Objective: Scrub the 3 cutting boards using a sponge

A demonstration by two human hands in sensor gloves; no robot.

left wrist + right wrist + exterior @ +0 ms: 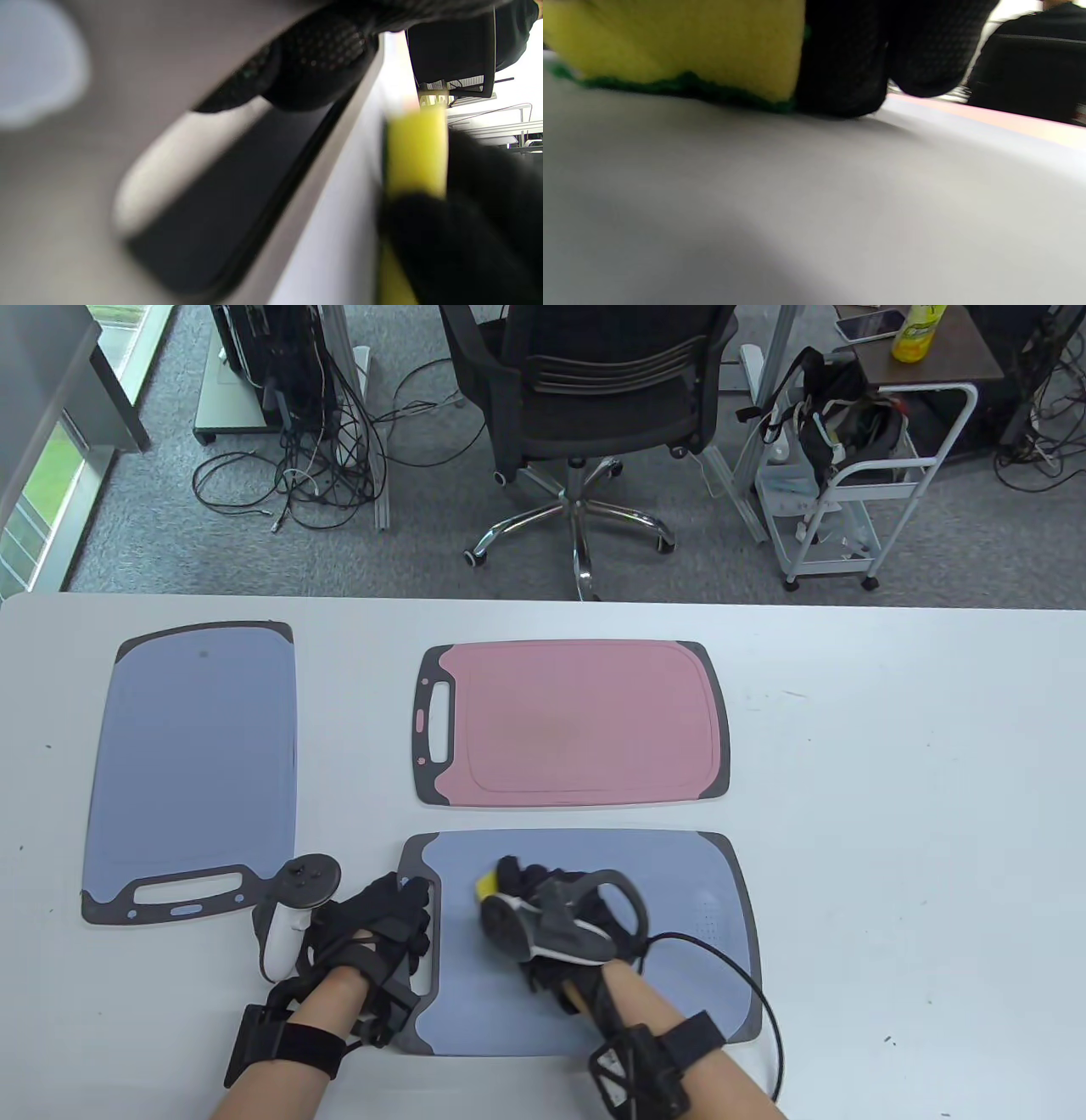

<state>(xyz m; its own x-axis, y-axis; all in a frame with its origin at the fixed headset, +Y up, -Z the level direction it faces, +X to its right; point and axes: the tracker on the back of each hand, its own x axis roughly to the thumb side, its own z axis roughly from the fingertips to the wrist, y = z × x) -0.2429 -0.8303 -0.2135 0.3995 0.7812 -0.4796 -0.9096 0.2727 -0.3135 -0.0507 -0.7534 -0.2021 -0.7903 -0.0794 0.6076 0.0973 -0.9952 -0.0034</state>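
Note:
Three cutting boards lie on the white table: a blue one (199, 755) at the left, a pink one (585, 721) at the middle back, and a blue one (679, 899) at the front. My right hand (543, 903) grips a yellow sponge (486, 886) with a green underside (683, 87) and holds it flat on the front board's left part (797, 190). My left hand (386, 920) lies flat on that board's grey handle end (424, 976), fingers spread. In the left wrist view the sponge (415, 148) stands just beyond the handle slot (220, 203).
An office chair (585, 398) stands beyond the table's far edge, with a white cart (857, 475) to its right and loose cables (314, 466) on the floor to its left. Bare tabletop (916, 814) stretches right of the boards.

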